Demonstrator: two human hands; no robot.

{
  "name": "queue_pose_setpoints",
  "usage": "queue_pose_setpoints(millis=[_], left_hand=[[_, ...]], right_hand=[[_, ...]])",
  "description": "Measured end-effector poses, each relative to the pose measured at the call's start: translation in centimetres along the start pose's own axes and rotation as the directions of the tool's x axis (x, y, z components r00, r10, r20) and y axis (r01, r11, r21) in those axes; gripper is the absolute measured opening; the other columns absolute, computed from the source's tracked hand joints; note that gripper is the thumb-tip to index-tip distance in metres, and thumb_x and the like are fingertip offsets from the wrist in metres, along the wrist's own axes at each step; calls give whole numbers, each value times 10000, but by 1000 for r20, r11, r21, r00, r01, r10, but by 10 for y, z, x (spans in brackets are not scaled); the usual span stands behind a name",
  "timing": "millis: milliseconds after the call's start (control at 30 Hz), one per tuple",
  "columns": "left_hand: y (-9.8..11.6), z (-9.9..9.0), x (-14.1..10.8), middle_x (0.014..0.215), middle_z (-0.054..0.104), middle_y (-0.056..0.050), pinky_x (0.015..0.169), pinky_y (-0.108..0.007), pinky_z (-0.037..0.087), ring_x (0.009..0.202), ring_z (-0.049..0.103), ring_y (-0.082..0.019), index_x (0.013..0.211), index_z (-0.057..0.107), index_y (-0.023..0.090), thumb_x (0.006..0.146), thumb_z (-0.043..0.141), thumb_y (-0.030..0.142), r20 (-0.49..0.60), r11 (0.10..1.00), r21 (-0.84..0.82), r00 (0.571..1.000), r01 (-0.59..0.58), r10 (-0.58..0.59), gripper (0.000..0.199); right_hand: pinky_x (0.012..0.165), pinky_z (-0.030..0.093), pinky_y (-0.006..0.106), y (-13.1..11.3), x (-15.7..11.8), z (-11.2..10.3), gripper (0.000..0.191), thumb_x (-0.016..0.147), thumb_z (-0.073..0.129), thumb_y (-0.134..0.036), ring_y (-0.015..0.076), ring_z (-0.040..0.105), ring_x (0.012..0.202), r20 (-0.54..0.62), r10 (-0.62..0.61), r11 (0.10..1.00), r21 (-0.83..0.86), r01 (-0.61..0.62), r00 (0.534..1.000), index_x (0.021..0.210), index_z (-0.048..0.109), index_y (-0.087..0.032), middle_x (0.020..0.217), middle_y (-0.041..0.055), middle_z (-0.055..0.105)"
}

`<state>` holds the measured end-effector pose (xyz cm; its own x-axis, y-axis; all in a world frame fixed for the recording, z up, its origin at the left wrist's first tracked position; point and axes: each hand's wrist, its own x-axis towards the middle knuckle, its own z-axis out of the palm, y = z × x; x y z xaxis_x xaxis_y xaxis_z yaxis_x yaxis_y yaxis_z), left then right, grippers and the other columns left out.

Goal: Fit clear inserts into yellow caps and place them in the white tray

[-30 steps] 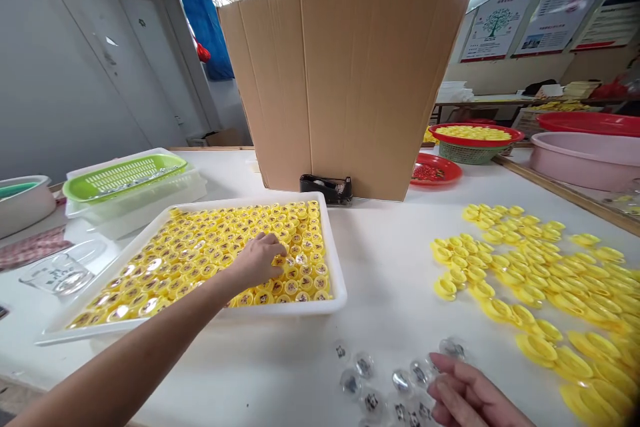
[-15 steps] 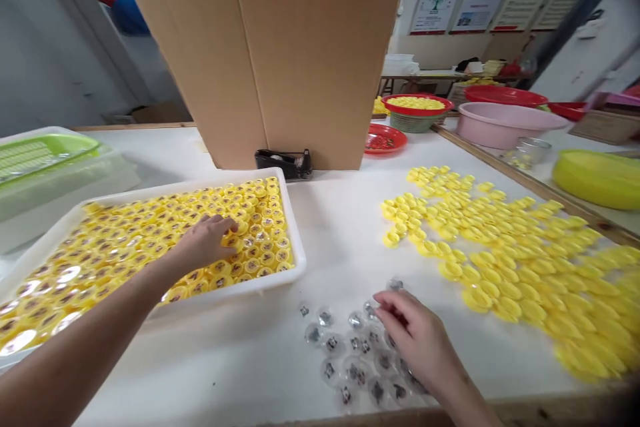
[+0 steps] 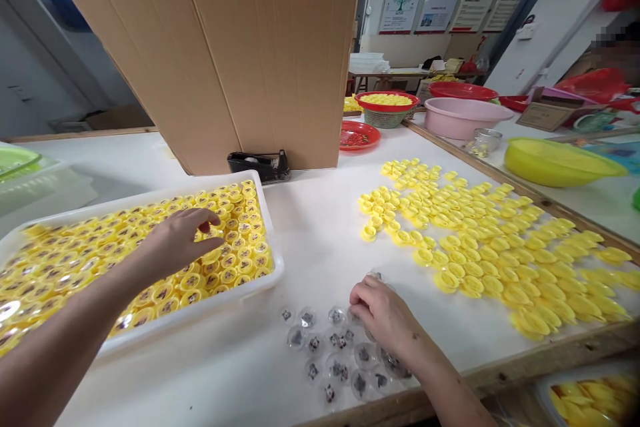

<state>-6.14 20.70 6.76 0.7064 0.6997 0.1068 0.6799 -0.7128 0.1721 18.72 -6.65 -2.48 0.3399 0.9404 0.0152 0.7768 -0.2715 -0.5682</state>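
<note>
My left hand hovers over the right part of a white tray, thumb and fingers apart with nothing between them. Rows of round yellow pieces with printed centres fill the tray. My right hand is at the upper right of a group of clear round caps with small dark prints on the white table. Its fingertips are pinched together at a cap; what they hold is too small to make out. Many plain yellow cups lie spread over the table to the right.
A tall cardboard sheet stands behind a black tape dispenser. Farther back are a red plate, a red basin of yellow pieces, a pink tub and a yellow basin. A wooden strip edges the table.
The view has turned to the right. My left hand has lifted from the pieces in the tray and its fingers have opened. My right hand stays at the clear caps, fingertips now closed together.
</note>
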Motion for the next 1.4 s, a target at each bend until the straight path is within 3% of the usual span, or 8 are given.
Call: queue_pose_setpoints(millis=[100, 200, 333, 467, 767, 967, 1100, 1400], left_hand=[[72, -1, -4, 824, 631, -30, 740, -300, 428, 806, 575, -206, 866, 626, 212, 800, 497, 411, -122, 972, -105, 973, -209, 195, 246], [153, 28, 7, 912, 645, -53, 806, -318, 435, 902, 573, -223, 909, 638, 208, 810, 539, 329, 31, 904, -229, 926, -360, 376, 185], [226, 91, 51, 1114, 586, -116, 847, -339, 460, 1004, 562, -259, 1187, 528, 160, 743, 621, 324, 140, 916, -298, 938, -267, 319, 482], [257, 136, 90, 1175, 535, -140, 865, -347, 462, 1068, 531, -277, 1211, 501, 152, 708, 637, 312, 130, 929, -314, 960, -199, 249, 545], [243, 141, 70, 933, 635, -75, 777, -324, 448, 893, 581, -231, 978, 574, 181, 756, 556, 221, 98, 906, -386, 969, -172, 226, 226], [210, 112, -5, 703, 595, 23, 557, -217, 401, 613, 538, -134, 890, 589, 202, 723, 639, 326, 179, 806, -584, 954, -95, 242, 214], [197, 109, -38, 654, 560, 26, 533, -215, 361, 588, 486, -128, 864, 608, 179, 689, 671, 336, 214, 706, -708, 955, 9, 203, 244], [178, 95, -57, 748, 596, -14, 592, -234, 368, 671, 522, -151, 825, 658, 157, 629, 686, 254, 178, 649, -760, 974, 47, 137, 220]], right_hand=[[656, 405, 265, 2, -5, -4, 159, 787, 490, -98, 149, 541, 698, -11, -1, 997, 71, 2, 1000, 696, 555, -211, 735, -11, 567], [615, 401, 257, 4, -10, -6, 159, 809, 463, -119, 148, 538, 655, -39, 7, 990, 144, -1, 999, 711, 541, -218, 674, -26, 569], [622, 429, 250, 10, -19, -7, 120, 834, 464, -163, 148, 572, 656, -93, 49, 970, 244, -25, 994, 821, 569, -218, 691, -27, 610], [584, 446, 230, 18, -26, -8, 154, 865, 460, -229, 137, 587, 604, -148, 112, 942, 332, -57, 983, 755, 566, -209, 643, -30, 585], [460, 482, 225, 23, -26, -7, 219, 903, 424, -400, 131, 629, 551, -251, 348, 659, 751, -45, 903, 799, 450, -209, 801, 28, 650], [469, 463, 224, 24, -23, 0, 173, 893, 443, -332, 140, 618, 523, -446, 315, 838, 546, -25, 838, 772, 455, -210, 652, 5, 619], [528, 411, 258, 1, -19, 8, 148, 841, 489, -260, 149, 547, 542, -493, 153, 934, 356, 38, 857, 706, 508, -203, 593, -9, 543], [783, 465, 306, -40, -24, -5, 278, 891, 426, -164, 190, 586, 908, -204, -191, 948, 215, 234, 960, 1115, 590, -176, 975, 93, 605]])
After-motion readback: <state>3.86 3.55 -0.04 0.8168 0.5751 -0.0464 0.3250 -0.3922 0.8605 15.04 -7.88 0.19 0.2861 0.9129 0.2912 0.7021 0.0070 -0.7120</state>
